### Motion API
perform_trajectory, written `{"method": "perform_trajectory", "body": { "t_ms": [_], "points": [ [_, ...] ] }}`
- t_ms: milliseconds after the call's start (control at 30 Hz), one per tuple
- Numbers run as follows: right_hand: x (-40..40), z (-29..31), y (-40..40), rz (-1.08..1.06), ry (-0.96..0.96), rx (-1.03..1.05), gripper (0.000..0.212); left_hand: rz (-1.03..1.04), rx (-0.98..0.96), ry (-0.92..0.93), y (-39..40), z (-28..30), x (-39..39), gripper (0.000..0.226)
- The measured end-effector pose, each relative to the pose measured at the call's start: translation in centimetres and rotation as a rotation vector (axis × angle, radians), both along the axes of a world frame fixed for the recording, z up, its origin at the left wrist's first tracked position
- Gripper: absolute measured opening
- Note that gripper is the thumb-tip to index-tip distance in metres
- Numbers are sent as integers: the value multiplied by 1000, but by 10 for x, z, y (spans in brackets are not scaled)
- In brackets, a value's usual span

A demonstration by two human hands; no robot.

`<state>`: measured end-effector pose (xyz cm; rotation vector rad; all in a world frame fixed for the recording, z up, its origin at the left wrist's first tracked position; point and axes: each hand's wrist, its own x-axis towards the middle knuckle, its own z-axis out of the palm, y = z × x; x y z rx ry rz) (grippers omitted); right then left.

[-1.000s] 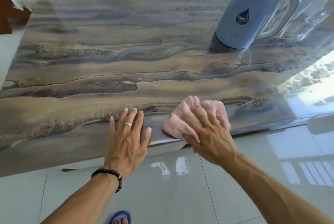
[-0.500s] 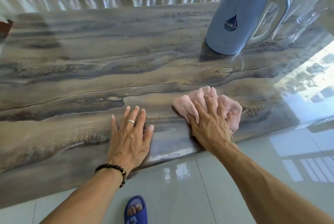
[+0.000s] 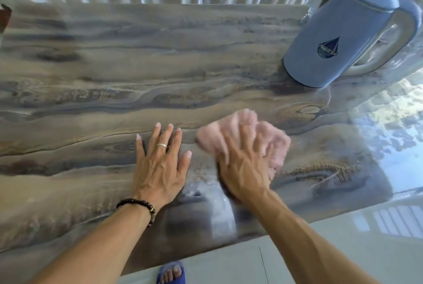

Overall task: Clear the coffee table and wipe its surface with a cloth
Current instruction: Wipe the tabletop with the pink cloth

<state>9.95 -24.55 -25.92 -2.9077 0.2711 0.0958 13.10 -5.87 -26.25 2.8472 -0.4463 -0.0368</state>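
Left hand (image 3: 160, 169) flat on the bench (image 3: 91, 77), fingers straight, released. Just beside it, right hand (image 3: 246, 167) pressing down on pink cloth (image 3: 272, 139), fingers spread over it, blurred. Blue kettle (image 3: 338, 38) far right.

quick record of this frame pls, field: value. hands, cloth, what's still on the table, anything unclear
left hand: left hand flat on the coffee table, fingers spread, holding nothing
right hand: right hand presses on the pink cloth, motion-blurred
cloth: bunched, lying on the tabletop right of the left hand
still on table: blue kettle, upright, far right corner, apart from the cloth
unclear: whether the right fingers curl round the cloth or lie flat on it
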Motion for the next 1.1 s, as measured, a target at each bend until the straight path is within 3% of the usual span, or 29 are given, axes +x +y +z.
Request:
{"method": "perform_trajectory", "body": {
  "t_ms": [100,133,200,267,300,400,500,567,667,700,800,867,900,1000,1067,1100],
  "points": [
    [-23,7,-24,301,2,-51,54,13,0,6,-1,0,18,64],
    [-15,7,-42,269,1,-68,52,15,4,14,-2,1,24,65],
    [21,6,-64,-2,-2,-22,46,11,11,24,-6,0,34,66],
    [64,6,-46,-267,30,81,38,34,5,28,-7,-4,45,67],
    [77,6,-28,-276,35,95,37,46,4,29,-7,-6,49,67],
    [59,-1,8,103,-6,14,44,64,24,60,-9,-6,57,67],
    [36,3,-35,319,1,-66,51,55,33,92,-10,-4,61,71],
    [58,7,-73,209,-42,-125,48,67,34,120,-12,1,65,73],
    [105,10,-64,-150,53,57,38,105,57,151,-17,6,68,73],
    [111,10,-47,-162,59,78,36,112,67,161,-18,7,68,71],
    [89,3,-19,222,30,-11,46,137,110,152,-21,10,68,65],
    [83,8,-50,467,41,-54,51,157,116,127,-29,15,75,62],
    [92,9,-72,489,37,-62,52,159,106,114,-33,18,78,61],
    [150,9,-109,206,30,25,47,163,67,87,-47,20,95,62],
    [177,9,-88,-7,54,133,41,178,72,99,-53,20,108,64],
    [179,5,-71,7,58,114,41,199,78,117,-55,19,115,65]
  ]
}}
